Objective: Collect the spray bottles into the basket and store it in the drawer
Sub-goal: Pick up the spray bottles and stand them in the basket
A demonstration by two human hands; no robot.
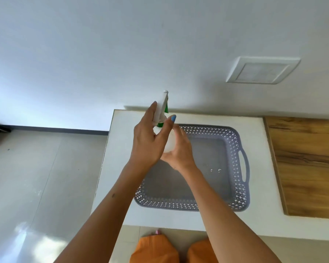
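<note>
I have both hands on one spray bottle (168, 143). My left hand (147, 141) wraps the upper part, fingers closed around the neck and the white trigger head, the thumb with a blue-painted nail pressed against the right side of the neck. My right hand (180, 149) cups the white body from the right and from below, fingers curled shut on it. The bottle stands roughly upright, a little tilted, with its nozzle tip pointing up and away from me and a green part showing at the neck between my fingers.

I hold the bottle in the air above the far left corner of the basket (235, 149); I cannot tell whether its base touches the rim there, since my hands hide it. The basket is grey-lilac plastic with perforated walls, a cut-out handle on its right side, and a bare floor as far as I can see past my arms. It sits flat on the white countertop (258, 186), filling most of it. To the right of the white top lies a wood-grain surface (308, 164), touching its right edge. On the far wall, up and to the right, there is a white square cover plate (262, 70). The pale tiled floor (36, 177) spreads to the left, and my orange trouser legs (156, 249) show at the near edge.
</note>
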